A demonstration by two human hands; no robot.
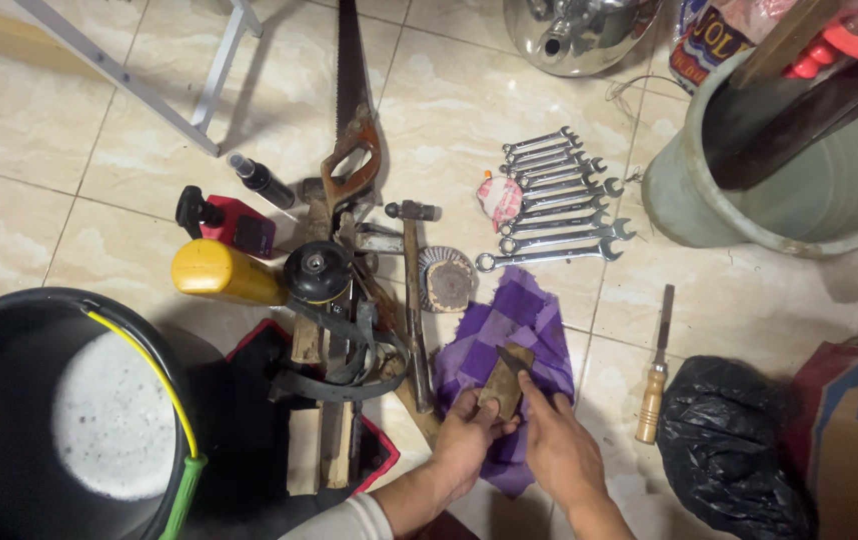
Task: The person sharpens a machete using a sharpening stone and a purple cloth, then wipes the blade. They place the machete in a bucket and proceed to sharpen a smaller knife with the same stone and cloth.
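- Closest to us, at lower left, sits a black bucket [9, 330] of soapy water with a yellow-and-green handle.
- Right of it, we see a heap of tools on the tiled floor [39, 220]: a yellow bottle [221, 271], a hand saw [351, 140], a hammer [413, 300].
- Our left hand [464, 440] has its fingers curled closed around the lower end of a small flat metal piece [506, 383], brownish and dull, holding it upright.
- That piece stands over a purple checked cloth [519, 320] spread on the floor.
- Our right hand [559, 450] meets it from the other side, fingers pinched on its upper edge.
- Judging by its dull brown surface, cleaning of the piece looks unfinished.
- Beyond the cloth, a row of spanners [559, 200] lies neatly side by side, looking clean and set in order.
- Further right lie a wooden-handled file [656, 375], a black plastic bag [729, 440] and a grey-green bucket [689, 195].
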